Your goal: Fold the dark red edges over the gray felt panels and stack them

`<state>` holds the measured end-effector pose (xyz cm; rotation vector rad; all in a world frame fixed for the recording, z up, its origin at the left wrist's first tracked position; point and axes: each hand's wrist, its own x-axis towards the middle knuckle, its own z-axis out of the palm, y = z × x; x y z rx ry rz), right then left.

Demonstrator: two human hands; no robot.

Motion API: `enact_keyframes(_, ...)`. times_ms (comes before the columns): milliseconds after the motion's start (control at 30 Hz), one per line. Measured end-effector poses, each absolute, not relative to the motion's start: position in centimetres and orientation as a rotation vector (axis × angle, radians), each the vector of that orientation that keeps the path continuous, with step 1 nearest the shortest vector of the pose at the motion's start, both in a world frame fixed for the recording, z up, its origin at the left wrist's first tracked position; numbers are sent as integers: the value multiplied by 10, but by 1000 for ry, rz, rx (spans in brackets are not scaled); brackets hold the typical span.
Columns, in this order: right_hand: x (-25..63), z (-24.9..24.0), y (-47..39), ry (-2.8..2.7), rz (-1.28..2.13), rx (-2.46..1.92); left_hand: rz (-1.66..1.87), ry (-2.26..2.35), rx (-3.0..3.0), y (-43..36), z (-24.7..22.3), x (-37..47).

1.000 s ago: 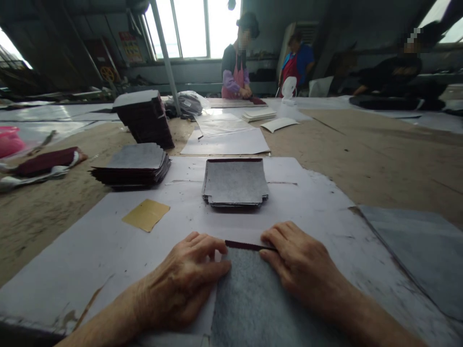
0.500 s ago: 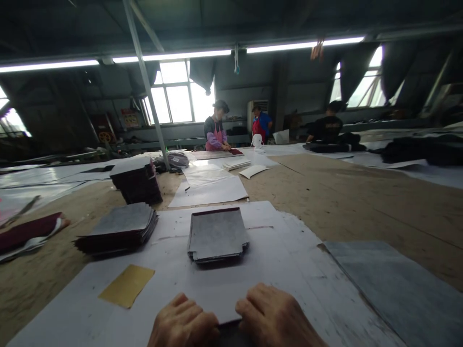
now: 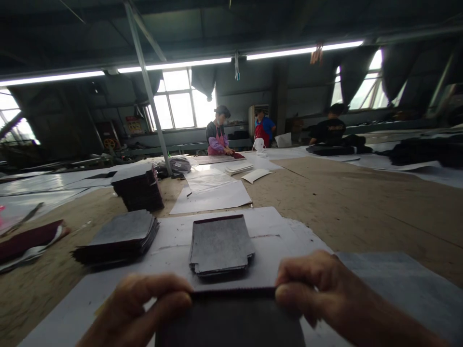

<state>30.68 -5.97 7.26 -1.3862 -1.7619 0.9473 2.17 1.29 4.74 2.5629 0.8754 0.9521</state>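
Observation:
Between my two hands is a dark grey fabric piece (image 3: 231,318) with a dark maroon strip along its top edge. My left hand (image 3: 144,306) pinches its upper left corner between thumb and fingers. At the upper right corner, my right hand (image 3: 318,286) has the same kind of pinch. The lower part of the piece runs out of view. Just beyond it lies a small stack of grey-faced fabric pieces (image 3: 221,243) with notched front corners, on a white sheet (image 3: 173,250).
Left of centre are a lower stack of cut pieces (image 3: 123,229) and a taller dark stack (image 3: 139,190). Maroon cloth (image 3: 32,236) lies at far left, a grey sheet (image 3: 405,284) at right. A metal pole (image 3: 154,106) rises behind. Several people work across the table.
My hands have come up and moved apart, raising the dark fabric piece into view between them. They were close together at the bottom before. The yellow piece is now mostly hidden behind my left hand.

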Motion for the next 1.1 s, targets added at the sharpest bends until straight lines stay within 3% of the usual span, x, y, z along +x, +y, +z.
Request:
enact_keyframes(67, 312, 92, -32, -1726, 1059, -1337, 875, 927, 2381, 38, 71, 32)
enact_keyframes(167, 319, 96, 23, -1795, 841, -1543, 773, 1056, 2369, 88, 83, 54)
enact_keyframes(367, 311, 47, 100, -1717, 313, -1827, 894, 1283, 2440, 154, 36, 90)
enact_keyframes(633, 306, 27, 111, -1654, -15, -1871, 1200, 1376, 2492, 165, 6, 93)
enact_keyframes(1100, 325, 21, 98, -1672, -61, -1988, 1377, 1437, 2517, 169, -11, 92)
